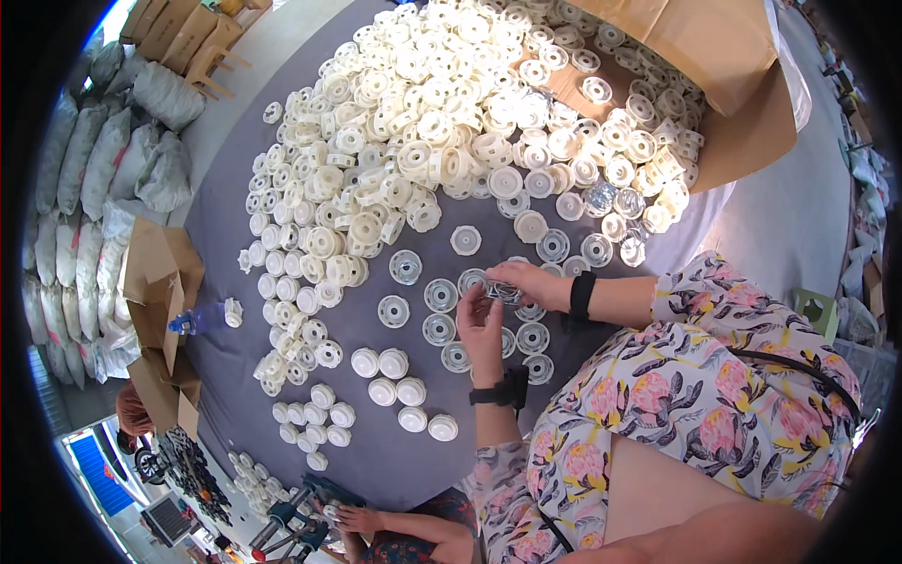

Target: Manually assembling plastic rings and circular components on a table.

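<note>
Currently, a silvery piece sits above the right part of the worktop, between the left hand and the right hand. Each hand's grip is closed on it; the fingers cover much of it, so its full shape is hard to make out. Around and beneath the hands lie silvery-centred discs, some partly hidden, so their number cannot be told; two similar discs lie just left of that group. Further toward the left edge are six domed caps, then ten smaller caps. A heap of cream rings, too jumbled to count, spreads to the far edge, where an open carton at the far right corner blocks part of it. One blue bottle lies by the left edge, beside open cardboard boxes; stacked sacks stand beyond. At the near edge, a co-worker, cut off by the view, works beside a machine
</note>
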Available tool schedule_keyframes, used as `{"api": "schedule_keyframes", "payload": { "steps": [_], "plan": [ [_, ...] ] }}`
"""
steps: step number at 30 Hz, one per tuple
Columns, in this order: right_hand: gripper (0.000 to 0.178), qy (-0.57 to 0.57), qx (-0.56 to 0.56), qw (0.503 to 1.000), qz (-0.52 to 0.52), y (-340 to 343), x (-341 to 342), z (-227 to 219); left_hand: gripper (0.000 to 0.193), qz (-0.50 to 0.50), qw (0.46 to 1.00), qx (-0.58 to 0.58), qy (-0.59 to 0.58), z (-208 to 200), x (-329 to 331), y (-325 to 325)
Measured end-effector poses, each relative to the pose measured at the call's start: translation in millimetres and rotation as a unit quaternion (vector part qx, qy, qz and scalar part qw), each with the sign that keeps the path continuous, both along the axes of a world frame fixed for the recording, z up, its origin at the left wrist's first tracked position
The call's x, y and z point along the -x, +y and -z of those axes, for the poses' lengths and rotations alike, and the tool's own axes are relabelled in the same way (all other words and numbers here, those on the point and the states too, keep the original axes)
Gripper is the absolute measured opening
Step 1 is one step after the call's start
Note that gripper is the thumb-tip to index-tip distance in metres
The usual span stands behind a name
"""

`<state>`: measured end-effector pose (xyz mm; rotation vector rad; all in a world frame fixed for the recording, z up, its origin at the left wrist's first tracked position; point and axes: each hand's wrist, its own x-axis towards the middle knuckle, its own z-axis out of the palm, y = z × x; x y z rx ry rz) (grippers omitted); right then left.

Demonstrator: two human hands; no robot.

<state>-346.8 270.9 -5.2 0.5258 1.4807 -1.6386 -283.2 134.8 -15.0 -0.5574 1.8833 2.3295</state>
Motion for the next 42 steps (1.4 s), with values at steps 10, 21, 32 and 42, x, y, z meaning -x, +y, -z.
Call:
{"api": "schedule_keyframes", "payload": {
  "steps": [10,21,32,42],
  "plan": [
    [0.053,0.196,-0.010,0.966,-0.168,13.8,-3.3,0.4,0.034,-0.103,0.981,-0.137,-0.092,-6.1,3.9,-4.3],
    [0.044,0.134,-0.014,0.989,-0.065,41.3,18.0,16.8,0.041,-0.165,0.985,-0.045,-0.037,-4.6,9.2,-42.9],
    [0.045,0.121,-0.016,0.990,-0.066,23.6,2.4,16.2,0.046,0.024,0.764,0.637,-0.095,38.1,41.6,-126.6],
    [0.036,-0.014,0.023,1.000,0.014,20.2,7.5,14.0,0.056,0.123,0.823,0.525,0.181,41.5,131.5,-55.6]
  ]
}}
